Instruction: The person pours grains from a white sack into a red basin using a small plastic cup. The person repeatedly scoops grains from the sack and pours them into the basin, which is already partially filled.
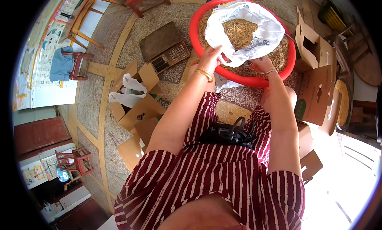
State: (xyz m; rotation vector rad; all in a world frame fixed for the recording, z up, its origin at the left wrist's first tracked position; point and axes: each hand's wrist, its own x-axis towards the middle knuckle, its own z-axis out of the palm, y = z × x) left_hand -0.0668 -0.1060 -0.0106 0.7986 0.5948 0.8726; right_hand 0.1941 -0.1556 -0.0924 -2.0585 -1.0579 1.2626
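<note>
A white plastic bag with its mouth spread wide hangs over a big red-rimmed round tub. Brown grain-like pieces fill the tub and show through the bag's mouth. At the bag's near left edge my left hand pinches the plastic, a gold-coloured bangle on its wrist. My right hand is low by the bag's near edge, above the pieces. Its fingers look closed, partly covered by the bag; a small roundish thing shows at them, too unclear to name.
Left of the tub sits a flat scale with a keypad. An open cardboard box with a white bag in it lies nearer. More cardboard boxes stand close on the right. A black bag rests at my lap. Red stools stand leftward.
</note>
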